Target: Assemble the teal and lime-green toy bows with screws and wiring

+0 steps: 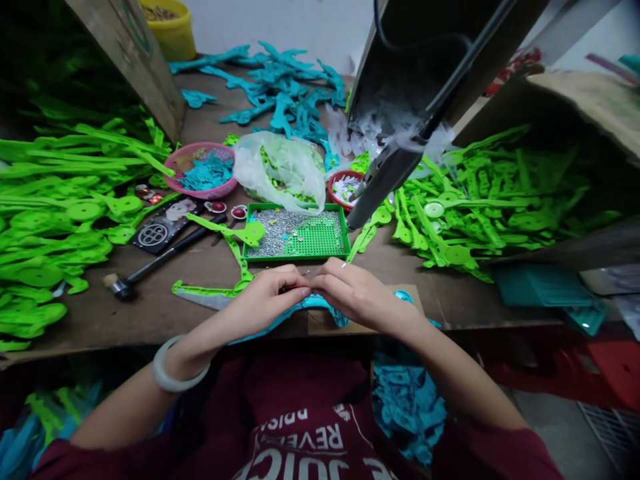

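My left hand and my right hand meet at the front of the table, fingers closed and pinched together. Between the fingertips is something small and thin, perhaps wire, too fine to make out. Under both hands lies a blue plastic part, partly hidden by them. Left of my hands rests a long green plastic piece, and another green piece with a round end leans over the tray's corner. Just beyond my fingers stands a green tray of small metal screws.
Green plastic parts are heaped left and right. A hammer lies left of the tray. Behind are a pink basket, a plastic bag and a red basket. A grey electric screwdriver hangs at right.
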